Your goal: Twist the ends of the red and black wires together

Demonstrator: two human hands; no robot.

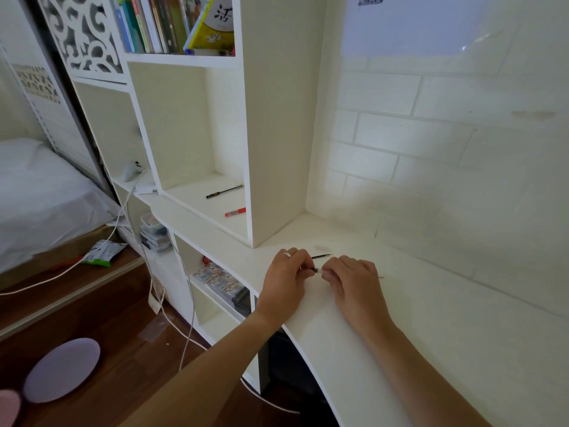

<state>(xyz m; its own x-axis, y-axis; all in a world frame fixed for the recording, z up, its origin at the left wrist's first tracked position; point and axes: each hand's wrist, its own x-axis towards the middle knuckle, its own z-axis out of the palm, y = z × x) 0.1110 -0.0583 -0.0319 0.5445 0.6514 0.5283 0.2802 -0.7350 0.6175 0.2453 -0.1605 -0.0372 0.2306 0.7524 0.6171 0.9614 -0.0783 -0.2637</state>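
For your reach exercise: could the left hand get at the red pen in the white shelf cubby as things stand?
Probably yes: the red pen lies near the cubby's open front, nothing before it. But the left hand is pinching a small pen part with the right hand.

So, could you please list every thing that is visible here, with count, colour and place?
pen: one, slim and dark, pinched between both hands over the desk
refill: one, thin, black, on the desk behind the hands
desk: one, white, under the hands
black pen: one, in the open shelf cubby
red pen: one, same cubby, nearer the front
books: several, mixed colours, top shelf
cable: one, white, hanging to the floor
left hand: pinches the pen
right hand: pinches the pen
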